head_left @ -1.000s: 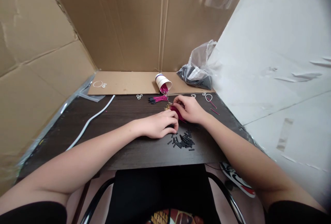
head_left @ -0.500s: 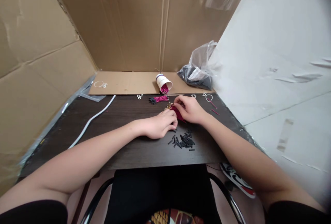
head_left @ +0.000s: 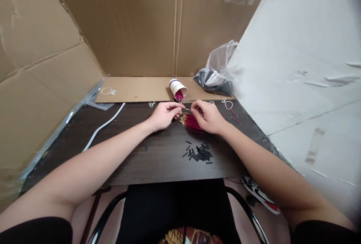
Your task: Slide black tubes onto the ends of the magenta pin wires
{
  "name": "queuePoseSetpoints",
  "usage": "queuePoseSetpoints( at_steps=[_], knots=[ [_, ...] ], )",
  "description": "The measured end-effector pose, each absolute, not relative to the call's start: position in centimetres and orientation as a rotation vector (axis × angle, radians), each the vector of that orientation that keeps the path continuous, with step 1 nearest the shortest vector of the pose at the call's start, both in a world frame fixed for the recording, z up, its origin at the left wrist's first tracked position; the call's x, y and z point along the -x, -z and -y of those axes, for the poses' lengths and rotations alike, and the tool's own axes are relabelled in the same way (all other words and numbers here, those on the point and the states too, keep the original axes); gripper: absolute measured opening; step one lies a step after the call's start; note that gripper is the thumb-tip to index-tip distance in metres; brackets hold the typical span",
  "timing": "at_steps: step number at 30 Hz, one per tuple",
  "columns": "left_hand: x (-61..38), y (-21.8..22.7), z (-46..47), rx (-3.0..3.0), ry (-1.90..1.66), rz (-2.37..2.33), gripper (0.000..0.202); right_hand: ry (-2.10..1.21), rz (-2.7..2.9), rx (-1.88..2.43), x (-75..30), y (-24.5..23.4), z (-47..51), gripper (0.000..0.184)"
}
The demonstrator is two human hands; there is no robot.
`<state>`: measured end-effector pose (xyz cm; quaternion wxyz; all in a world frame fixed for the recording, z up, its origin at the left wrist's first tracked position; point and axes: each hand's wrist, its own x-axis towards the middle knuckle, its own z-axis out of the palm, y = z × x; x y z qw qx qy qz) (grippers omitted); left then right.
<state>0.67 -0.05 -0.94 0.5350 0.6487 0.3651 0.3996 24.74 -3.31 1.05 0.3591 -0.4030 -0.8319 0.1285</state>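
Observation:
My right hand (head_left: pixel 208 117) is closed in a pinch on a red wire, whose gold terminal (head_left: pixel 187 109) points toward my left hand. My left hand (head_left: pixel 166 116) has thumb and forefinger pinched just left of that terminal; what sits between them is too small to make out. Beneath and between the hands lies a fan of red wires (head_left: pixel 193 122) with gold terminals facing left, partly covered by my right hand. Closer to me is a loose pile of short black sleeves (head_left: pixel 202 152).
A white paper cup (head_left: pixel 177 88) lies tipped on a cardboard strip (head_left: pixel 132 90), red wires inside. A clear bag (head_left: pixel 216 80) of black pieces sits at the back right. White bands (head_left: pixel 152 104), stray red wires (head_left: pixel 235 120) and a pale tube (head_left: pixel 104 125) lie on the dark table.
My left hand has moved up and away from the black sleeves to the terminal by my right hand. The fan of red wires is more exposed. My right hand has shifted slightly.

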Motion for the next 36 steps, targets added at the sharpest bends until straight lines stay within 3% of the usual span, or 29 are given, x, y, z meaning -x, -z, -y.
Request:
queuePoseSetpoints(
  at_steps=[36],
  knots=[
    [-1.06, 1.39, 0.82, -1.806, -0.958, -0.865, 0.019, -0.273, 2.219, 0.982, -24.57, -0.75, 3.17, 0.015]
  ],
)
